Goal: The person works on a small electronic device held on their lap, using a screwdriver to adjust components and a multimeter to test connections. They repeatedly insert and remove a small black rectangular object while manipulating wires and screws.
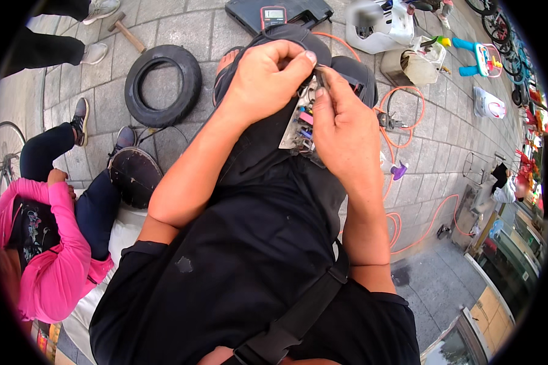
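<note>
— Both hands are held close together at the upper centre of the frame. How is each one set?

— The left hand [265, 79] is curled, its thumb laid toward the forefinger; whether something fine is pinched there cannot be told. The right hand [347, 125] is closed on a circuit board [298, 125], which is partly covered by its thumb and fingers.

— And where is the board found?

— Above the dark trousers [252, 146], below the left fingertips and to the left of the right thumb.

— How is its long axis turned?

— On a slant, from the fingertips at its upper end down toward the lower left. Its component-crowded face is shown to the camera.

— Which hand is nearer?

— The right, by which the board's right side is overlapped. The left is placed at the upper end, and the lower left corner is covered by neither. Farther up the frame, a multimeter [274, 16] is seen against a black case [304, 12].
</note>
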The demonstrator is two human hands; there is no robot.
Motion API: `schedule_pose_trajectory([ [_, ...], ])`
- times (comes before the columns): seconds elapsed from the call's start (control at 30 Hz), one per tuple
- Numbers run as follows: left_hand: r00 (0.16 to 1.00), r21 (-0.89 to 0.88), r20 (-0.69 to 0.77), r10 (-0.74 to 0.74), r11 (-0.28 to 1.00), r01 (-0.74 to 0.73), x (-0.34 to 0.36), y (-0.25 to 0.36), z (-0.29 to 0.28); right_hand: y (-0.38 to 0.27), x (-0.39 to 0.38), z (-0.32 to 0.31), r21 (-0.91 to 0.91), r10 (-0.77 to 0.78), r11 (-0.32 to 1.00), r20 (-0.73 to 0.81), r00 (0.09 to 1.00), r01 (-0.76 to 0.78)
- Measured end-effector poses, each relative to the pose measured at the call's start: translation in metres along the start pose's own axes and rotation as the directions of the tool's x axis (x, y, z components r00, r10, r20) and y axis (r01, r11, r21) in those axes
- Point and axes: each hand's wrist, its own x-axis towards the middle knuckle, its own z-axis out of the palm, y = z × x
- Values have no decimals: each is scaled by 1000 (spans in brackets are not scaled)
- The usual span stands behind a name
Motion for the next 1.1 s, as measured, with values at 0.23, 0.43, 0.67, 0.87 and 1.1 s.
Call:
schedule_pose_trajectory([
  [0.23, 992, -88, 53, -118, 989, 123, 5, 14, -3, 3, 10, -7, -29, -49, 998, 34, 998, 50],
  [0.43, 997, -82, 64, -50, 995, 55, 8, 1, -4, 4, 13, -8, -114, -40, 992, 70, 997, 48],
  [0.67, 995, 77, -13, 103, 992, -102, 0, -16, 5, 11, 10, -9, -186, -64, 979, 94, 993, 81],
  [0.87, 991, 130, -65, 115, 986, -106, 1, -18, 9, 17, 9, -1, -79, -70, 994, 53, 996, 74],
  [1.1, 992, 127, -65, 105, 987, -96, 2, -21, 12, 18, 8, 2, -46, -44, 998, 80, 996, 47],
])
